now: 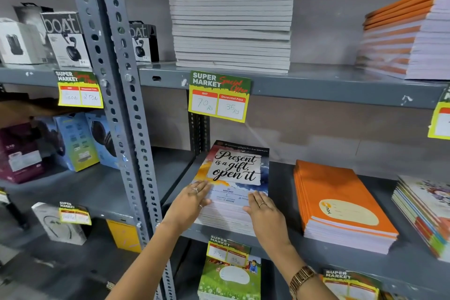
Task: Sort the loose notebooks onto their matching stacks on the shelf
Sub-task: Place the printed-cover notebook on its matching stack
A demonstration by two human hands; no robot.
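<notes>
A stack of notebooks with a "Present is a gift, open it" cover (235, 168) lies on the middle shelf (280, 178). My left hand (188, 202) rests flat on the stack's near left corner, fingers spread. My right hand (265, 212) lies flat on its near right corner. Neither hand grips anything. To the right sits an orange notebook stack (341, 204), and further right a stack with multicoloured covers (423, 214).
A tall grey-edged notebook pile (231, 14) and an orange-edged pile (409, 34) stand on the upper shelf. Price tags (219, 96) hang from shelf edges. Green-cover notebooks (229, 275) sit below. A perforated upright (121, 105) divides off boxed earphones (65, 39) at left.
</notes>
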